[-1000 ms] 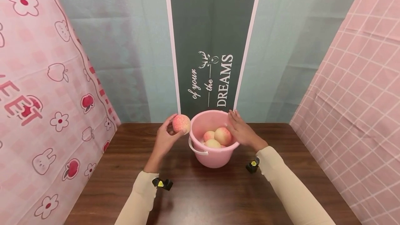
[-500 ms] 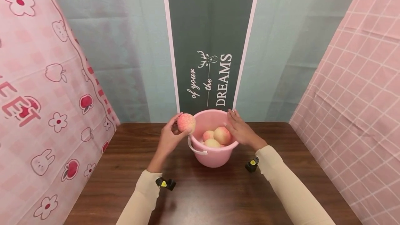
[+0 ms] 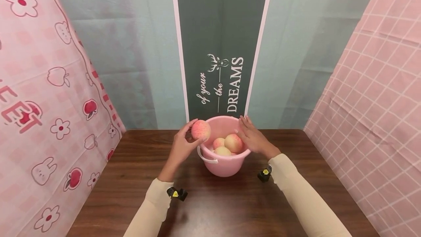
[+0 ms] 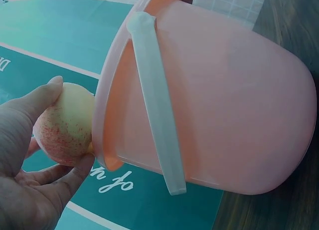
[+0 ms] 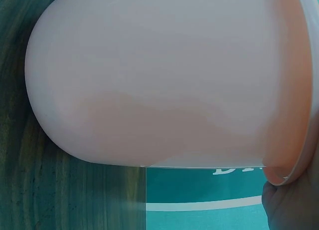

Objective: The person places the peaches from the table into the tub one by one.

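My left hand (image 3: pixel 183 145) holds a pink-and-cream peach (image 3: pixel 201 130) between thumb and fingers, at the left rim of a pink bucket (image 3: pixel 224 166). In the left wrist view the peach (image 4: pixel 66 122) is beside the bucket's mouth, with the fingertips close to the rim. Inside the bucket lie several more peaches (image 3: pixel 234 143). My right hand (image 3: pixel 254 137) is on the bucket's right rim, thumb on the inner side and fairly straight fingers along the outside. The right wrist view shows mostly the bucket's outer wall (image 5: pixel 164 75), with part of the hand at the lower right.
A white handle (image 3: pixel 208 156) hangs down the bucket's left side. The bucket stands on a dark wooden table (image 3: pixel 217 207), near a lettered backdrop (image 3: pixel 223 28). Pink patterned cloths (image 3: pixel 378 83) hang at both sides.
My left hand has moved right with the peach, from beside the bucket to its rim. The right hand has stayed on the rim, and the bucket stands still.
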### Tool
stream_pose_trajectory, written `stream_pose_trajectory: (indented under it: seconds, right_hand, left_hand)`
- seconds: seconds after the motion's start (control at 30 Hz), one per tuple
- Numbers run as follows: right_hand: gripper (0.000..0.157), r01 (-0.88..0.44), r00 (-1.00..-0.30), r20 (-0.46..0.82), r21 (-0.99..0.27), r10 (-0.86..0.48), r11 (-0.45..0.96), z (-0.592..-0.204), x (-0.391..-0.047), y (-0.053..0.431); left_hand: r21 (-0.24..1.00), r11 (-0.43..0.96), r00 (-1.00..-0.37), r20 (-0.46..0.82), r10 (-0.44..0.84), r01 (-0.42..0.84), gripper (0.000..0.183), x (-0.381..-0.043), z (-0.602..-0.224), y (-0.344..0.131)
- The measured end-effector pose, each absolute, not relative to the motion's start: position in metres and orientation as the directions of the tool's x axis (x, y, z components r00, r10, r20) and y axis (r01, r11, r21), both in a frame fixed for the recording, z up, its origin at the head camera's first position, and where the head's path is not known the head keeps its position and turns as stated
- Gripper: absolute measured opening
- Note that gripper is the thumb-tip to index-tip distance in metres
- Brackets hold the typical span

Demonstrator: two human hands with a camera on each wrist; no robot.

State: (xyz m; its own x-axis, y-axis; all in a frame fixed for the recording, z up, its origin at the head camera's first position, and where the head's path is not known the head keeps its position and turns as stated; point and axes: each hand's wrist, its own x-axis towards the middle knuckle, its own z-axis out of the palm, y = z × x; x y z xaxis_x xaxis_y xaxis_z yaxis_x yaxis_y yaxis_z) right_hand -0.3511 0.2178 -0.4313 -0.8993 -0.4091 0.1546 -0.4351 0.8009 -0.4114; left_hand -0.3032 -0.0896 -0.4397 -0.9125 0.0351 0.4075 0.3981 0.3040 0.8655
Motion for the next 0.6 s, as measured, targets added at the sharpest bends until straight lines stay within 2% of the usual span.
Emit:
stream_pose_trajectory:
  seconds: [0.6]
  right_hand:
    - [0.068,-0.432,-0.901,0.148,-0.413,-0.409,0.802,-0.4304,-0.3519,0.2171]
  left_hand:
    - [0.835,0.353,-0.901,0.430,0.061,0.422,0.072,-0.3050,-0.4403,-0.0841]
